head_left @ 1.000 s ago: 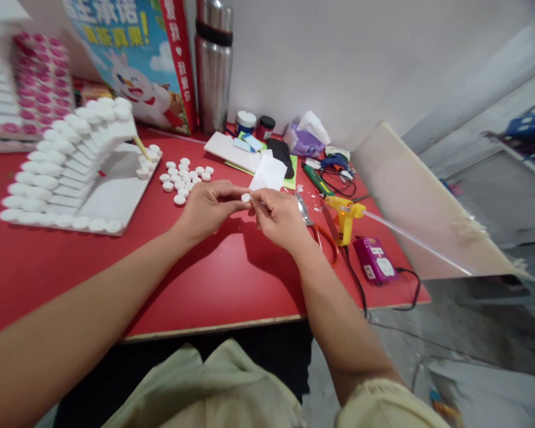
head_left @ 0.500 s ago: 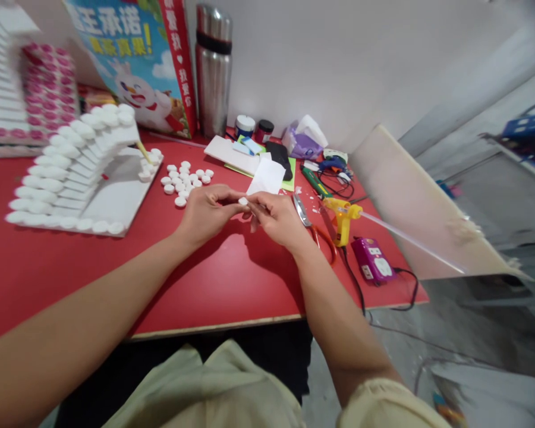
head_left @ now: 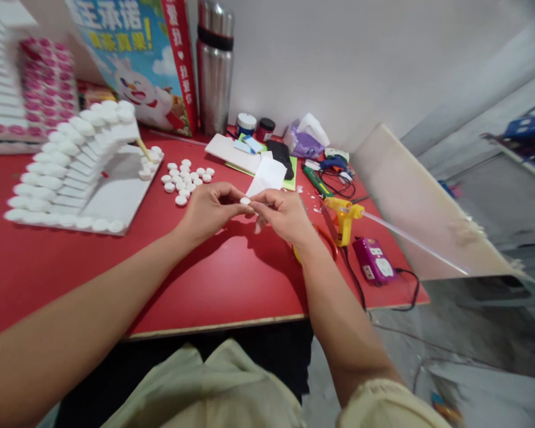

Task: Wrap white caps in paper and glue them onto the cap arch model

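Note:
Over the red table [head_left: 223, 285] my left hand [head_left: 209, 209] pinches a small white round cap [head_left: 245, 201] between thumb and fingertips. My right hand [head_left: 285, 215] meets it from the right, its fingers pinched against the same cap. Just behind my hands lies a white sheet of paper [head_left: 268, 175]. A loose cluster of several white caps [head_left: 185, 176] lies on the table beyond my left hand.
A stepped white model covered in caps [head_left: 78, 166] stands at the left. A yellow glue gun [head_left: 344, 219], orange-handled scissors [head_left: 323, 238] and a purple power strip [head_left: 374, 261] lie at the right. A steel flask [head_left: 214, 65] and a colourful box [head_left: 136, 59] stand at the back.
My right hand has risen slightly and shifted right, now covering the scissor blades. The cap stays pinched between both hands.

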Demonstrator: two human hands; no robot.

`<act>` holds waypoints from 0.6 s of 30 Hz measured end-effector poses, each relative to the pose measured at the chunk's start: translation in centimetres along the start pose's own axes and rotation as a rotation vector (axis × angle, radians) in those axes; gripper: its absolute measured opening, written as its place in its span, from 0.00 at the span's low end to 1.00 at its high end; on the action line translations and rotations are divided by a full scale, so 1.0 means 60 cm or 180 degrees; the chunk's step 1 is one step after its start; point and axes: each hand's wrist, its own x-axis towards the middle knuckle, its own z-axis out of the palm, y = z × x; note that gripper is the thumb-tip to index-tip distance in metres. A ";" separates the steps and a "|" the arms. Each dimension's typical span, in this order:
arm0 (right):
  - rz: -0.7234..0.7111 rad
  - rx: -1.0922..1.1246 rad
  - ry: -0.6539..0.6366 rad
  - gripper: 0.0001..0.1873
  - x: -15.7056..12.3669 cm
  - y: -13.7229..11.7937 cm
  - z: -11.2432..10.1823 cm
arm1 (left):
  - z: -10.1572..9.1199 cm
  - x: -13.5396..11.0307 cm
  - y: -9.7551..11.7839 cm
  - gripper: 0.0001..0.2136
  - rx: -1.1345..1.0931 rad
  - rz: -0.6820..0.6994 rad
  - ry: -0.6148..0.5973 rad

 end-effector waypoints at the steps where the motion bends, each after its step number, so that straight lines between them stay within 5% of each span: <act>1: -0.0004 -0.0067 0.0047 0.13 0.001 0.001 0.002 | 0.000 0.001 -0.002 0.08 -0.0038 -0.0008 -0.0010; 10: 0.0087 -0.0311 0.0351 0.10 0.001 -0.005 0.005 | -0.006 0.011 -0.014 0.09 0.0164 0.0261 -0.0282; 15: 0.0862 0.1068 0.0459 0.20 0.010 -0.007 -0.003 | -0.008 0.013 -0.012 0.10 0.0109 0.0439 -0.0397; 18: 0.1497 0.1805 0.0146 0.24 0.016 -0.005 -0.011 | -0.009 0.017 -0.016 0.10 0.0131 0.0594 -0.0468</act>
